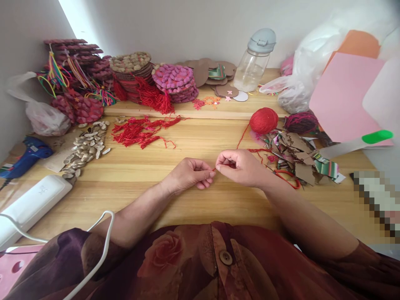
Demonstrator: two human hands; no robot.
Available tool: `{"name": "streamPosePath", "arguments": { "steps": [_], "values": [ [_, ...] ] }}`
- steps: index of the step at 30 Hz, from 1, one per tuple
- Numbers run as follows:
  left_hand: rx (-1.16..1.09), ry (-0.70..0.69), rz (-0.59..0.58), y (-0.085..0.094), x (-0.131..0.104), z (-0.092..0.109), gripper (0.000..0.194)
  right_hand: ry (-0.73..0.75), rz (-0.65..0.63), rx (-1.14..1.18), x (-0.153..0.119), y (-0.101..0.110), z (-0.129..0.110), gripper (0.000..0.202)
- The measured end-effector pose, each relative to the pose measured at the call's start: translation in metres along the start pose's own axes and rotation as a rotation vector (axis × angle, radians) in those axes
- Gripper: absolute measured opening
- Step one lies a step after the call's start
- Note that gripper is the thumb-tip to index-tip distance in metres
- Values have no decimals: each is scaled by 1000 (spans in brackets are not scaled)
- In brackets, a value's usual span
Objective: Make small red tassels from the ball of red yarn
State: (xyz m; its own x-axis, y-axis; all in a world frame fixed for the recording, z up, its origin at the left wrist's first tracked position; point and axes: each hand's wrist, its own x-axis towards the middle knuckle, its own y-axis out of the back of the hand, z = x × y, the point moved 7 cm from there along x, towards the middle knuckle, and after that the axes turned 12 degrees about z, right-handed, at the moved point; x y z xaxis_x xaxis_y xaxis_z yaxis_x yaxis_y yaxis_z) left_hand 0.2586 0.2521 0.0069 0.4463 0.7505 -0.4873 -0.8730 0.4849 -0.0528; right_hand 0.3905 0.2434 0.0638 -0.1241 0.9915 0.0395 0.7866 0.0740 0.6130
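My left hand (pixel 192 175) and my right hand (pixel 239 168) are close together above the middle of the table. A short bit of red yarn (pixel 214 169) shows between their fingertips. Both hands are closed in a pinch on it, and the rest of the piece is hidden by the fingers. Beyond my right hand sits a ball of red yarn (pixel 264 120), with a loose strand trailing toward me. Scissors with orange handles (pixel 289 178) lie right of my right wrist, partly under scraps. Red tassels (pixel 137 132) are heaped beyond my left hand.
Peanut shells (pixel 86 150) and a blue glue gun (pixel 26 154) lie left, near a white power strip (pixel 39 204) with a cable. Cardboard scraps (pixel 301 152) are piled right. Decorated discs (pixel 173 79) and a water bottle (pixel 253 62) stand on the back ledge.
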Motion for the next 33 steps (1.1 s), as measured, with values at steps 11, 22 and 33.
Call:
{"name": "streamPosePath", "arguments": {
  "steps": [11, 22, 33],
  "values": [
    [-82, -48, 87, 9, 3, 5, 34, -9, -15, 46, -1, 0, 1, 10],
    [-131, 27, 10, 1, 0, -1, 47, 16, -10, -1, 0, -2, 2, 9],
    [-22, 18, 2, 0, -1, 0, 27, -4, -28, 24, -1, -4, 3, 7]
  ]
}}
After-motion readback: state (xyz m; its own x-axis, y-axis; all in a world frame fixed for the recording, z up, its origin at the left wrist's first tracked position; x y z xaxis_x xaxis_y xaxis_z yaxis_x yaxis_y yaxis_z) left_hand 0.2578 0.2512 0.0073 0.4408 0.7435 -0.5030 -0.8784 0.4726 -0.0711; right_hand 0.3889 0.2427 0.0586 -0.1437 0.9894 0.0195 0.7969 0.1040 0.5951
